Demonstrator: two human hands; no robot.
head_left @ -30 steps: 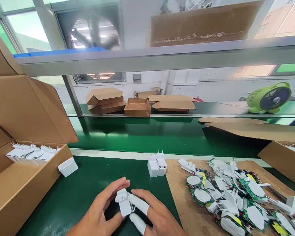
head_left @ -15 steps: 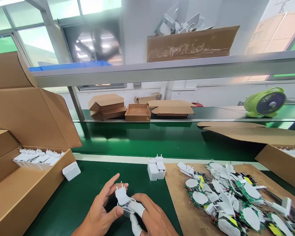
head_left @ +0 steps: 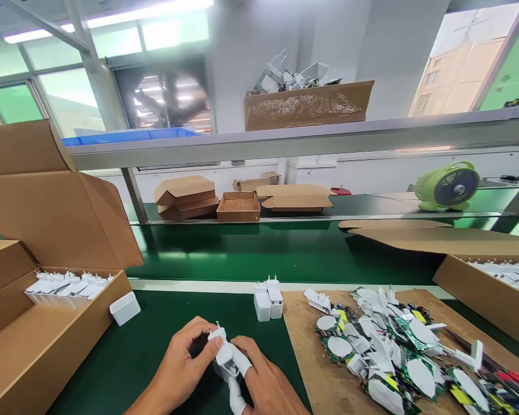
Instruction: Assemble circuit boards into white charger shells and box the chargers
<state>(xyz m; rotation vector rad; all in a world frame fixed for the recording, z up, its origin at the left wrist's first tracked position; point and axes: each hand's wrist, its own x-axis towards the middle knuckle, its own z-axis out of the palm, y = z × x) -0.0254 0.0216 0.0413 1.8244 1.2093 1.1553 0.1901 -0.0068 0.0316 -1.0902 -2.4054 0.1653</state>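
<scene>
Near the bottom centre, my left hand [head_left: 184, 360] pinches the top of a white plug adapter [head_left: 220, 347] between thumb and fingers, close to its metal pins. On its other side my right hand [head_left: 266, 377], with white coverings on some fingertips, grips the lower part of the same adapter. The adapter's underside is hidden by my fingers. Two white adapters [head_left: 269, 300] stand side by side beyond my hands. A lone white block [head_left: 125, 308] lies to the left, against an open cardboard box [head_left: 86, 323] that holds a row of white adapters [head_left: 67, 286].
A brown board [head_left: 305, 340] on the right carries a heap of circuit boards and white parts [head_left: 380, 346]. Another box [head_left: 488, 294] with white pieces is at far right. Small cartons [head_left: 239, 207] and a green fan [head_left: 447, 187] stand at the back, under a shelf [head_left: 285, 141].
My left fingers have closed from a looser hold onto the adapter's top, and the adapter has tilted slightly. The camera view has shifted, moving the shelf lower in the picture.
</scene>
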